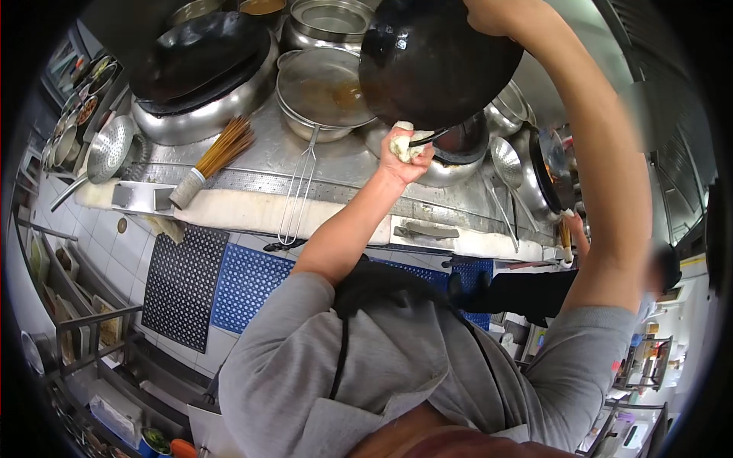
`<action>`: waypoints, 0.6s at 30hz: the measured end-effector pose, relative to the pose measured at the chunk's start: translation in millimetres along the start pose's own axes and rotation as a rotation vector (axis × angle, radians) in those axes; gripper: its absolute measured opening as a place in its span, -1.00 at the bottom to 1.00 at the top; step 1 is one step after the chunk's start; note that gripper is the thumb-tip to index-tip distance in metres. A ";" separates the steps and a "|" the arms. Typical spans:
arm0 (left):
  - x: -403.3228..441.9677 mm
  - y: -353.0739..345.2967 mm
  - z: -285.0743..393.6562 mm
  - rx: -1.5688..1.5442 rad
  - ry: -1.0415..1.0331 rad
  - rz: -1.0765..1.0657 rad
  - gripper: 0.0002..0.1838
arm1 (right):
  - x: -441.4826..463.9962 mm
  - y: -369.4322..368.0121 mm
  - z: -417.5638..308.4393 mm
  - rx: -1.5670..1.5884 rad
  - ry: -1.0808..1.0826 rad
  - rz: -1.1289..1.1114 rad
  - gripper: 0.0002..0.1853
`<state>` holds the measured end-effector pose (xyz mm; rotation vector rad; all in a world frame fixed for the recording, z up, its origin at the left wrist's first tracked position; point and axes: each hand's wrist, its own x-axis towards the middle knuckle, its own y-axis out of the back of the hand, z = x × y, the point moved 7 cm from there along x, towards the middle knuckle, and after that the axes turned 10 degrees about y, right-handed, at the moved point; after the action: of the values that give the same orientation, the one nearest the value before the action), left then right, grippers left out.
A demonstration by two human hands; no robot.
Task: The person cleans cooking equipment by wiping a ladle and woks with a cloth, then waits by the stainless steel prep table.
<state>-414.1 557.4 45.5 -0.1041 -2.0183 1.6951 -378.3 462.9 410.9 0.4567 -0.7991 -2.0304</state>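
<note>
My left hand (405, 164) is closed round a pale cloth (410, 143) and the handle of a black wok (439, 65). The wok is raised and tilted over the stove, its dark round face towards me. At the top edge of the view, my right hand (500, 17) is curled by the wok's upper rim, partly cut off; what it grips cannot be made out. Just left of the raised wok, a wire strainer (324, 88) rests on a metal pot. Behind my left hand, part of another wok (464, 141) shows on a burner.
Another black wok (202, 61) sits on the left burner. A bamboo brush (221, 153) and a perforated ladle (111, 149) lie on the steel counter (259, 164). Ladles (505, 164) rest at the right. Beyond them, a co-worker (534, 294) stands beside another wok.
</note>
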 end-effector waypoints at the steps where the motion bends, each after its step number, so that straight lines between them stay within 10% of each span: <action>1: 3.9 0.3 -2.8 0.004 0.010 -0.034 -0.60 | -4.8 4.2 -3.6 -0.017 0.009 0.059 -0.80; 18: -3.7 54.3 -27.9 0.301 0.059 0.422 -0.83 | -105.9 -160.8 57.4 0.105 -0.266 0.146 -0.74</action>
<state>-413.0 593.3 -3.9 -0.4984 -1.7591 2.2048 -451.0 637.7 343.7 0.1812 -1.0720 -1.9423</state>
